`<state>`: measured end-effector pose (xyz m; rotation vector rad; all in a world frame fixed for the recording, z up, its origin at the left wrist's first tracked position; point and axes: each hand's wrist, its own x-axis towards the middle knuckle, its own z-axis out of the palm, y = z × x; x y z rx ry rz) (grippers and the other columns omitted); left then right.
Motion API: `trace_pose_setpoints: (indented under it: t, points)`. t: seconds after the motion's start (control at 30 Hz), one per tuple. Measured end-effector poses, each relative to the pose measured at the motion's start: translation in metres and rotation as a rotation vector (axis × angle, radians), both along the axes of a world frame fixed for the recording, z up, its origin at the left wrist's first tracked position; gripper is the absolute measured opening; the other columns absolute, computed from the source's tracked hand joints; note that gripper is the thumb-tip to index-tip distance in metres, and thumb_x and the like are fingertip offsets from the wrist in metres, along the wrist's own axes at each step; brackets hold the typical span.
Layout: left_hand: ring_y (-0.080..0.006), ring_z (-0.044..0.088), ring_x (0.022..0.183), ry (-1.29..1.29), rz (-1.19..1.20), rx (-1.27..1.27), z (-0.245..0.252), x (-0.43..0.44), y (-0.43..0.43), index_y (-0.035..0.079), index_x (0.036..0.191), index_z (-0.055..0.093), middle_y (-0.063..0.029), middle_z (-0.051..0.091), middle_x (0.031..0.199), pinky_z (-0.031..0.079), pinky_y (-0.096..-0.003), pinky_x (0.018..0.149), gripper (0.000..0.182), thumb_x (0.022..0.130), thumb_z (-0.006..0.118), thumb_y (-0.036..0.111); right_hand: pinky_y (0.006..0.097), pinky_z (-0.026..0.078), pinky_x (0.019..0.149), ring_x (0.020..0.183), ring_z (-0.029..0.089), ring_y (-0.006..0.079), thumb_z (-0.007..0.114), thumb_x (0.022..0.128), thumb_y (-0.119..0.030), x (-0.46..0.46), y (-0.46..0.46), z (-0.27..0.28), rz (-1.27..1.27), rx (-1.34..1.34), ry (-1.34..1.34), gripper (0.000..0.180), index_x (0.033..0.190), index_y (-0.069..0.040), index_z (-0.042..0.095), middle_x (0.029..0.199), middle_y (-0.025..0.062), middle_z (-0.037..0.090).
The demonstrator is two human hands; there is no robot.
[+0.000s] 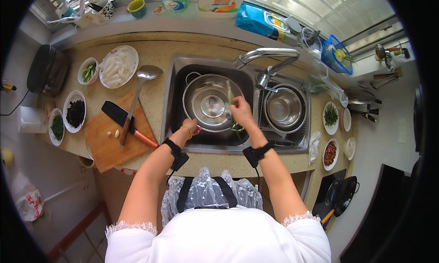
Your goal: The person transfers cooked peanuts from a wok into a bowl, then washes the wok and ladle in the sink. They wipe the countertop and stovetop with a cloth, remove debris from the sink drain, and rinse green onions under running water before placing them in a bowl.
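A wide stainless steel basin point(196, 108) sits in the larger bowl of the sink, with some liquid or residue at its bottom. My left hand point(192, 127) grips the basin's near rim. Over the basin's right side, my right hand point(241, 110) is closed on a green onion stalk point(229, 91), pale at the top and green below; the stalk is blurred. Its lower leaves hang near the front right of the rim. The chrome faucet point(271, 55) arches over the sink from behind. Nested steel bowls point(284, 107) stand in the smaller sink bowl at the right.
Left of the sink, a cutting board point(99, 139) carries a cleaver point(118, 113), a ladle point(149, 72) and garlic cloves point(117, 133). Beyond it stand a plate of white slices point(118, 67) and small food dishes. Dishes of greens point(331, 116) and peanuts point(330, 154) are at the right, near a black wok point(346, 196).
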<state>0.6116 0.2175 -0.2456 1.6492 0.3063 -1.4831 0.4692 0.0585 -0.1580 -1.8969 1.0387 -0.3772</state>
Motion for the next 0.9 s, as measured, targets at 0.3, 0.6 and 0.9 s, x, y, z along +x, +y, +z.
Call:
trace_pose_setpoints:
  t: [0.3, 0.6, 0.9]
  points:
    - [-0.027, 0.063, 0.073, 0.097, -0.037, 0.069, -0.048, -0.001, -0.021, -0.002, 0.118, 0.045, -0.0176, 0.059, 0.098, 0.055, -0.0363, 0.055, 0.034, 0.089, 0.045, 0.016, 0.0221, 0.041, 0.05, 0.071, 0.05, 0.0153, 0.042, 0.081, -0.001, -0.083, -0.022, 0.075, -0.306, 0.984, -0.759, 0.019, 0.1, 0.001, 0.048, 0.082, 0.009, 0.049]
    - [-0.0328, 0.047, 0.118, -0.852, -0.57, -0.358, 0.068, -0.048, -0.088, -0.002, 0.124, 0.047, -0.0227, 0.051, 0.124, 0.038, -0.0391, 0.098, 0.054, 0.076, 0.057, 0.022, 0.0154, 0.027, 0.035, 0.057, 0.038, 0.0069, 0.046, 0.093, -0.02, -0.124, -0.055, 0.079, -0.316, 1.282, -1.061, 0.031, 0.112, 0.004, 0.053, 0.081, 0.005, 0.044]
    - [-0.0439, 0.058, 0.09, -1.086, -0.855, -0.474, 0.116, -0.15, -0.232, 0.0, 0.126, 0.032, -0.0285, 0.06, 0.096, 0.046, -0.0472, 0.08, 0.057, 0.075, 0.054, 0.014, 0.0166, 0.022, 0.035, 0.05, 0.033, 0.0049, 0.049, 0.094, -0.021, -0.181, -0.06, 0.099, -0.286, 1.166, -1.223, 0.025, 0.105, 0.0, 0.058, 0.073, 0.0028, 0.047]
